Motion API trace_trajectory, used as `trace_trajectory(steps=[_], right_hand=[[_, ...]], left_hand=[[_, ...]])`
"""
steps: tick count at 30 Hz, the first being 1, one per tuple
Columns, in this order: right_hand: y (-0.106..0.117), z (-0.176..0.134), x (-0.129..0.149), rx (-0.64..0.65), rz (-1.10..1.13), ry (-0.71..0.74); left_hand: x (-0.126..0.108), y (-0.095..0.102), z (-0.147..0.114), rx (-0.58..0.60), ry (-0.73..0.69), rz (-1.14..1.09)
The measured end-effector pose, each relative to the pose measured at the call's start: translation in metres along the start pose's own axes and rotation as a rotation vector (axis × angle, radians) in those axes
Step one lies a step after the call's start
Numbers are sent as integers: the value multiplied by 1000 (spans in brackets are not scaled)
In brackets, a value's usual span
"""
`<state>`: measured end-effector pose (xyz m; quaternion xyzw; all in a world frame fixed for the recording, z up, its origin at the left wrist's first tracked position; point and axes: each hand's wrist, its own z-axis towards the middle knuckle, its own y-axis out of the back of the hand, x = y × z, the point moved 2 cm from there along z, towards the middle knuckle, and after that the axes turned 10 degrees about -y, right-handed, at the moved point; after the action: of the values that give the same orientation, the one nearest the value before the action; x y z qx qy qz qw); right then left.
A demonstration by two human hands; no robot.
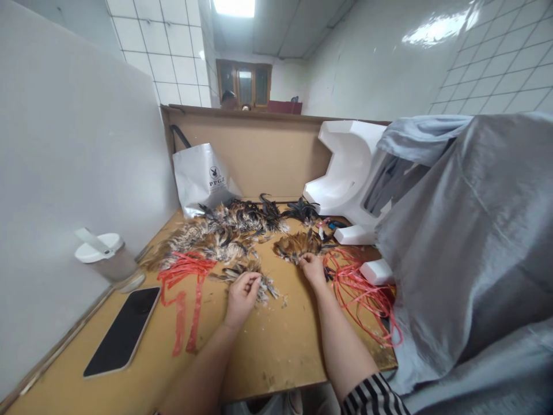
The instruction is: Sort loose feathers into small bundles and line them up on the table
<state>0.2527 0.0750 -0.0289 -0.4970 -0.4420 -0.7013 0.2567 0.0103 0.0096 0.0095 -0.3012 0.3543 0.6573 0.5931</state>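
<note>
At frame left, a white-lidded translucent cup (113, 267) is standing, contents unclear; at centre, the left hand (242, 295) and right hand (313, 270) are pinching narrowly by brown feathers (297, 245), any hold indiscernible.

Viewed from the head, down onto a yellow-brown tabletop (272, 346). At centre, left hand (242, 295) with thumb and fingers drawn together at a small feather clump (242, 269); anything pinched there too small to tell. Farther right, right hand (313, 270) with fingertips at the near edge of a brown feather pile (298, 245). Behind, a broad mottled feather heap (224, 230) in front of a silver bag (194, 178). At left, lidded cup (113, 264) and dark-screened phone (123, 331), near red strips (185, 268). At right, tangled red strands (348, 278), white foam piece (348, 144) and draped grey cloth (475, 230).
</note>
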Motion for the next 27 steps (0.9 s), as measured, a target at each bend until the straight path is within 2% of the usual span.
trace_trajectory(steps=[6,11,17,21,27], right_hand=[[2,-1,0,-87,-151,-59],[6,-9,4,-114,-246,-25],[11,-15,10,-112,-209,-2],[12,-15,13,-156,-181,2],[5,-9,15,-170,-282,12]], left_hand=[[-7,0,1,33,-31,15],[-6,0,1,47,-21,14],[-4,0,0,-10,30,-35],[-5,-1,0,-6,16,-35],[-4,0,1,45,-30,24]])
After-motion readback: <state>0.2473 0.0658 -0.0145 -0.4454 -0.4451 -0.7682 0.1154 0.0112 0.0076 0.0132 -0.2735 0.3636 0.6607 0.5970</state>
